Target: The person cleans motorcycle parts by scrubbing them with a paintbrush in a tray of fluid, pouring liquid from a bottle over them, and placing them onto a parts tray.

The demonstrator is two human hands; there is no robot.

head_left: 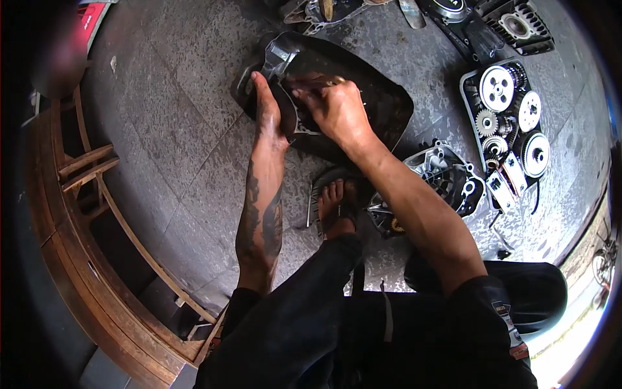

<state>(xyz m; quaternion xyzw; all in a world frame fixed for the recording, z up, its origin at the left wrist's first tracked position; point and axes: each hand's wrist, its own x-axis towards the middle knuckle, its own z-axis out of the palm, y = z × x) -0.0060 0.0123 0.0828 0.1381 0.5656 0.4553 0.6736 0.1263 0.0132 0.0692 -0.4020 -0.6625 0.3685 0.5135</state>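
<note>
A black pan (382, 91) lies on the floor in front of me, with a metal engine cover (280, 53) tilted in its left part. My left hand (267, 107) is at the left side of the cover, thumb raised, its other fingers hidden behind the part. Over the cover's inner side, my right hand (337, 107) has its fingers curled round something small that I cannot make out.
A tray (474, 126) of gears and discs stands at the right. An open engine casing (463, 175) lies beside my right forearm. More engine parts (515, 26) are at the top, and a wooden bench (97, 272) is at the left.
</note>
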